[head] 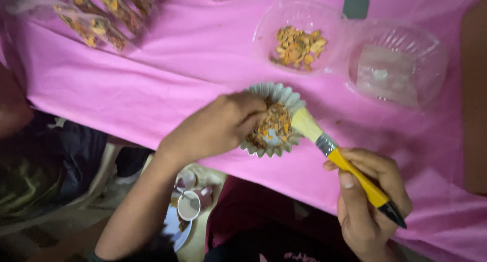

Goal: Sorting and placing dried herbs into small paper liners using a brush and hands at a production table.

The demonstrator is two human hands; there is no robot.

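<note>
The pink-clothed table (167, 84) carries 2 clear tubs (299, 36) beyond the fingers. The left hand (213, 127) has its fingers closed on the foil cup's (276, 92) rim, steadying it. The right hand (368, 206) grips the brush (335, 153), bristles at the cup's right edge. Best to brush lightly, keeping the orange flakes (274, 125) inside.

Pink tablecloth (167, 84), yellow-handled brush (350, 173), silvery pleated foil cup (281, 94) with orange-brown flakes (276, 125).
</note>
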